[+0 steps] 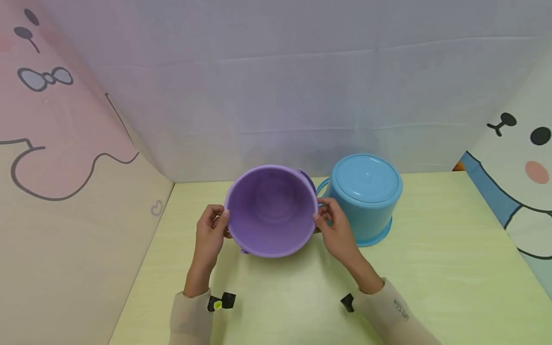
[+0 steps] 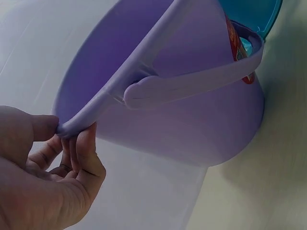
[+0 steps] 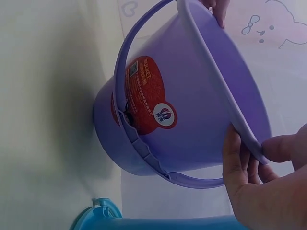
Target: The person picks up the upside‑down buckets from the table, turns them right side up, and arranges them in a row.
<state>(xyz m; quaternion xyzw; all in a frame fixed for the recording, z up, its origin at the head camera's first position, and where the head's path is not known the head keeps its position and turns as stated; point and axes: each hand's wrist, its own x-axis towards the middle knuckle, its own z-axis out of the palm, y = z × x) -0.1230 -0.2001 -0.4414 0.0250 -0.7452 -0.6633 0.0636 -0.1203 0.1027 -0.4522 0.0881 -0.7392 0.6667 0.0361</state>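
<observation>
A purple bucket (image 1: 271, 239) is between both hands, its mouth tilted toward me and its inside showing nothing in it. My left hand (image 1: 212, 235) pinches the rim on the left, thumb on the inner side and fingers curled beneath, as the left wrist view confirms. On the opposite side, my right hand (image 1: 338, 235) pinches the rim the same way. The bucket's handle (image 2: 201, 81) hangs back along its outer wall, and a red label (image 3: 144, 93) faces the right wrist view. Whether the bucket's base touches the table cannot be told.
Just right of the purple bucket, a light blue bucket (image 1: 366, 182) stands upside down, its loop-like handle near my right hand. The pale yellow-green table (image 1: 440, 268) meets a white cloth backdrop (image 1: 302, 96) behind. Panels with cartoon drawings (image 1: 64, 143) flank both sides.
</observation>
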